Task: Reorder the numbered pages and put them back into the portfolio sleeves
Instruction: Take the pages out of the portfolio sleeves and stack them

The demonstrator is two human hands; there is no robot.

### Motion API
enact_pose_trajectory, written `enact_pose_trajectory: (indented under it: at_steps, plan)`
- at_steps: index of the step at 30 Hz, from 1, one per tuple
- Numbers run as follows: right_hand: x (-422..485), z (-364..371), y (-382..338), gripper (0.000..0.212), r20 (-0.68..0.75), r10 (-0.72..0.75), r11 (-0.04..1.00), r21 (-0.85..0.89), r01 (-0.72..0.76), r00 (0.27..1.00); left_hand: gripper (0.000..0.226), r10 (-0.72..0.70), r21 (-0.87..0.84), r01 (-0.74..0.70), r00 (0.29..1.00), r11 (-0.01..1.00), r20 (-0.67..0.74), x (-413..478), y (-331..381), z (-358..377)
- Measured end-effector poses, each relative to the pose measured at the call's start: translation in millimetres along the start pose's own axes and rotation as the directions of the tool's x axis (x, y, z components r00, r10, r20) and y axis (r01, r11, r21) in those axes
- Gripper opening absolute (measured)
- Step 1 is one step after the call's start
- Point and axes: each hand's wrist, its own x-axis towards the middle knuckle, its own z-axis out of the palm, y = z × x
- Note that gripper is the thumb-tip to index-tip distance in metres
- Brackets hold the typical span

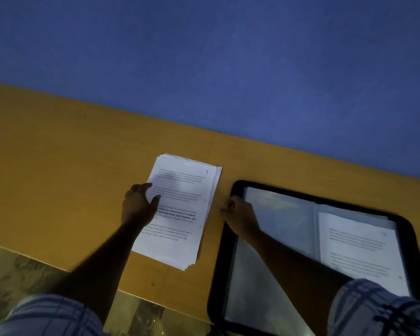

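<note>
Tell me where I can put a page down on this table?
The biggest bare patch is table left of the page stack, from wall to near edge. A thinner strip runs behind the stack and portfolio. The gap between them is tight; the right hand fills it.

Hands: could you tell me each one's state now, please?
Left hand: open, resting on page stack.
Right hand: curled at portfolio edge; grip cannot be told.
</note>
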Motion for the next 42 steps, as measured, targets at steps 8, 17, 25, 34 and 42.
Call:
enact_pose_trajectory:
  at_steps: [8,17,25,34,42]
  plan:
    - [-47.6,-74.3,99.1,0.025,-0.227,-0.148,0.981,-0.161,0.112,0.963,0.038,0.365,-0.044,-0.363,0.923,0.931,0.117,-32.4,102.8,50.7]
    - [-102.3,-156.0,190.5,0.034,-0.466,0.064,0.97,-0.179,-0.165,0.882,0.052,0.65,-0.195,-0.623,0.691,0.758,0.317,-65.0,207.5,116.6]
    - [-133.9,-206.1,244.2,0.084,-0.497,0.48,0.752,-0.19,-0.631,0.723,0.039,0.723,-0.204,-0.723,0.539,0.66,0.432,-96.7,271.3,162.3]
    - [-143.4,-208.1,252.8,0.012,-0.536,0.293,0.89,-0.149,-0.431,0.791,0.04,0.713,-0.185,-0.734,0.515,0.653,0.476,-108.0,305.6,187.3]
    - [-150.4,-213.7,237.8,0.021,-0.518,0.329,0.935,0.296,-0.196,0.789,0.049,0.649,-0.401,-0.51,0.61,0.761,0.455,-109.3,359.5,205.8]
